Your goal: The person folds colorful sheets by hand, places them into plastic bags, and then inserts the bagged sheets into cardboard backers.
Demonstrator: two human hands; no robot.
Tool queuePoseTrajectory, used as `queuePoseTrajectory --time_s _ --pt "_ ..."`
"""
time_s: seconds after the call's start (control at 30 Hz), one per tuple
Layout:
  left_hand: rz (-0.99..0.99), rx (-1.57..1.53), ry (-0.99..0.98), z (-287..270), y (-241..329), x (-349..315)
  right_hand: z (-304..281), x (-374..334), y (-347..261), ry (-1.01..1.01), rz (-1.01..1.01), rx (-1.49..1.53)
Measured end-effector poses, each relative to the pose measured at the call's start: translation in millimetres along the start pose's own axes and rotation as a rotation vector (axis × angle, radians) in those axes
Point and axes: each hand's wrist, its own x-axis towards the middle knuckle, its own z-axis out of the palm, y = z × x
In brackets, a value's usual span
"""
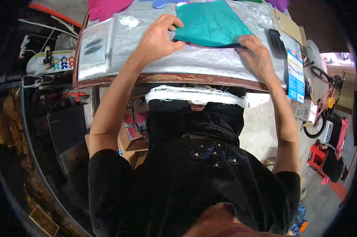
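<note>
A shiny teal cloth piece [214, 23] lies on the table in front of me, its near edge slightly raised over a dark underside. My left hand [160, 35] curls around its left edge, with the fingertips on the cloth and the thumb by the near corner. At the near right corner, my right hand [255, 51] pinches the cloth between thumb and fingers. White strings in a long bundle [194, 96] lie across my thighs, below the table edge.
A clear plastic bag [95, 47] and a small white string heap [129, 22] lie left, near magenta cloth [107, 8]. To the right are a black object [277, 41], a blue printed package [295, 77] and cardboard [289, 25]. The worn wooden table edge [170, 78] runs before me.
</note>
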Motion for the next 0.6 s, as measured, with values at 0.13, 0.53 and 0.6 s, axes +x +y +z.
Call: queuePoseTrajectory --time_s 0.13,0.53,0.6 --pt "-0.032 -0.001 -0.033 -2.5 -3.5 -1.2 0.6 1.0 2.2 0.005 0.028 0.027" --pt "-0.013 0.116 -0.025 4.6 -26.6 -3.6 -1.0 6.5 -0.2 -0.076 0.158 0.162" --pt "-0.002 0.100 -0.022 5.8 -27.7 -2.4 -1.7 3.8 -2.3 -0.105 0.196 0.220"
